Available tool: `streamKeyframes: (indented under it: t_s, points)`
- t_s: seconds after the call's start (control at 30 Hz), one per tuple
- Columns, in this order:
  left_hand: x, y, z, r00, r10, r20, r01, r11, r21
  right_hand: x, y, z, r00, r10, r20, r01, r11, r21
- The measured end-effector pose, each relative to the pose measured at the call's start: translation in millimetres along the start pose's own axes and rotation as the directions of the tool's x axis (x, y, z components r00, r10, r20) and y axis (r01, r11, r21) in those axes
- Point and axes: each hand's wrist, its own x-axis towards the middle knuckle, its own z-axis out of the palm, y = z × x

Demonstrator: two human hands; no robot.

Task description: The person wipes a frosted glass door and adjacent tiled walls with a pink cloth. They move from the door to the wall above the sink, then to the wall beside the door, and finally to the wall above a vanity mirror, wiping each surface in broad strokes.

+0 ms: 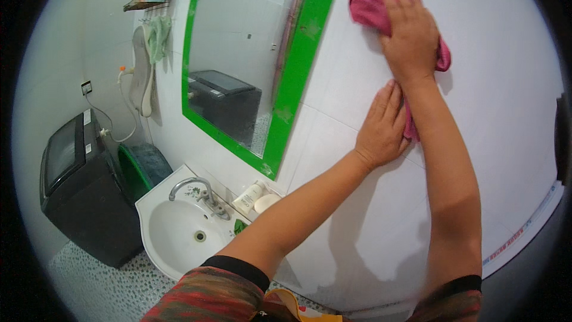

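Note:
Under my right hand [409,38] a bunched pink cloth [368,6] is pressed flat to the white tiled wall [491,98]. The cloth's folds stick out past the fingertips and beside the wrist. Lower and to the left, my left hand [384,125] lies against the same wall with its fingers together. A strip of pink cloth shows at its palm side, beside my right forearm; whether it joins the larger piece is hidden. To the left of both hands hangs a mirror [237,53] in a green frame [299,67].
Below the mirror is a white washbasin [174,228] with a chrome faucet [196,183], a white tube [248,197] beside it. A black washing machine [89,197] and a green tub [134,172] stand at left. A wire shelf [147,4] and a green cloth [159,38] hang above.

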Motion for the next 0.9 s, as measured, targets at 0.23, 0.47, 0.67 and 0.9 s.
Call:
streamKeyframes:
  t_s: [0.23,0.47,0.67,0.9]
  points:
    - [-5.6,-7.6,2.0,1.000,0.019,0.015,-0.020,0.999,0.025,2.8,-28.8,-3.9,0.973,-0.141,0.180,0.103,0.973,0.205]
    - [-13.0,-13.2,14.2,0.997,0.059,-0.048,-0.061,0.997,-0.039,-13.6,-0.5,-29.9,0.965,-0.170,0.198,0.119,0.962,0.246]
    - [-2.0,-1.8,3.8,0.999,0.020,0.034,-0.026,0.986,0.163,-57.4,74.4,-81.1,0.995,0.031,0.095,-0.040,0.995,0.096]
    - [0.2,7.5,4.0,0.998,0.063,0.025,-0.067,0.971,0.230,-123.0,216.7,-169.7,0.980,0.193,-0.048,-0.198,0.962,-0.186]
